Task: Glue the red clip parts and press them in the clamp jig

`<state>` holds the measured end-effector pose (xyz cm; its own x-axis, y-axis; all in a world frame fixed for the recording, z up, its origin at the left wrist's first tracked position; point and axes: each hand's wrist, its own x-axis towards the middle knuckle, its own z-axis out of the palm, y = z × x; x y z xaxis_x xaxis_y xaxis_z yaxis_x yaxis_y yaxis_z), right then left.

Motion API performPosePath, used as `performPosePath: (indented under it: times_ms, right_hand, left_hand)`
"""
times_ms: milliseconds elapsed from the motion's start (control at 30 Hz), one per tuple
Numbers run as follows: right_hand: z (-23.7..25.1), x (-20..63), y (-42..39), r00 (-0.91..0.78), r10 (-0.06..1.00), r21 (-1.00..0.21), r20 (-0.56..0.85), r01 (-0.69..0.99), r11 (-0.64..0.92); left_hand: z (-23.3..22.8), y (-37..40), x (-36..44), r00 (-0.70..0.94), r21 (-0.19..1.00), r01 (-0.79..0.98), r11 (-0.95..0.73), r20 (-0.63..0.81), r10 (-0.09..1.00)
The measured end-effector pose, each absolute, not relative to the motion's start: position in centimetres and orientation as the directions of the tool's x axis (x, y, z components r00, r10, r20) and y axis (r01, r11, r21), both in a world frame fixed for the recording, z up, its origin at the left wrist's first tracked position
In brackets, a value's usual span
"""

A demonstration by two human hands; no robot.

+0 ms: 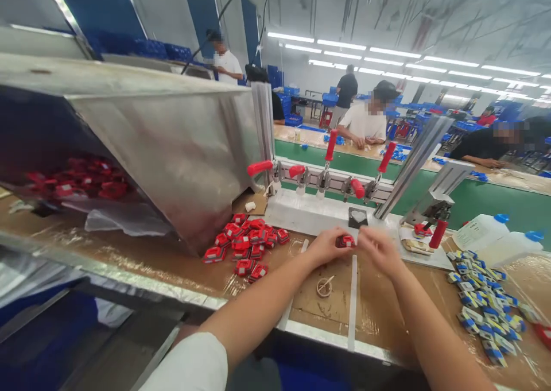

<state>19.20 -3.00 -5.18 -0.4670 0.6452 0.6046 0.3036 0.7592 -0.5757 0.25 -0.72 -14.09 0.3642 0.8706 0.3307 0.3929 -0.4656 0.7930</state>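
A small red plastic part [345, 241] with a dark middle sits between the person's two hands, just in front of the white clamp fixture [310, 212] that stands on the brown desk [172, 262]. The left hand [328, 246] has its grip pinched on the left end of the part; the right hand [379, 250] meets it from the other side, fingers curled toward it, though whether that grip is truly clamped on the part cannot be told. Any writing on the part is too small to read.

The fixture carries a row of toggle clamps with red handles [330, 145] and a dark square pad with a pale heart-like shape [358, 217] just behind the hands. Left of the fixture lies a loose heap of similar red parts [247, 243] on the desk, at the mouth of a slanted shiny metal chute [181, 144]; more red parts [81, 184] lie inside the chute. Right of the fixture stand two white plastic bottles with blue caps [495, 233], their label print unreadable, and in front of them a pile of small blue-and-white parts [484, 305]. A small ring of tape [324, 287] lies on the desk in front of the fixture, below the hands. Beyond the fixture, other people sit at green-topped lines.
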Motion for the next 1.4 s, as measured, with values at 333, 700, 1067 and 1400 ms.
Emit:
performPosePath:
  times_ms: [333,700,1067,1400]
  right_hand:
    - [-10.5,16.8,-6.2,-0.853,0.505,-0.464,0.136,0.395,0.793]
    - [-11.0,18.8,-5.9,-0.672,0.603,-0.658,0.43,0.225,0.719]
    - [-12.0,21.5,-2.8,-0.03,0.9,-0.817,0.435,0.408,0.408]
    - [-12.3,20.9,-2.5,-0.103,0.907,-0.79,0.408,0.459,0.407]
  left_hand:
    - [-13.9,-1.0,0.9,0.294,0.921,0.225,-0.318,0.247,0.923]
    - [-13.8,-1.3,0.8,0.283,0.953,0.168,-0.252,0.198,0.938]
    - [-13.1,-2.1,0.9,0.406,0.893,0.332,-0.303,0.155,0.901]
    - [-13.2,-2.0,0.9,0.419,0.883,0.353,-0.311,0.148,0.896]
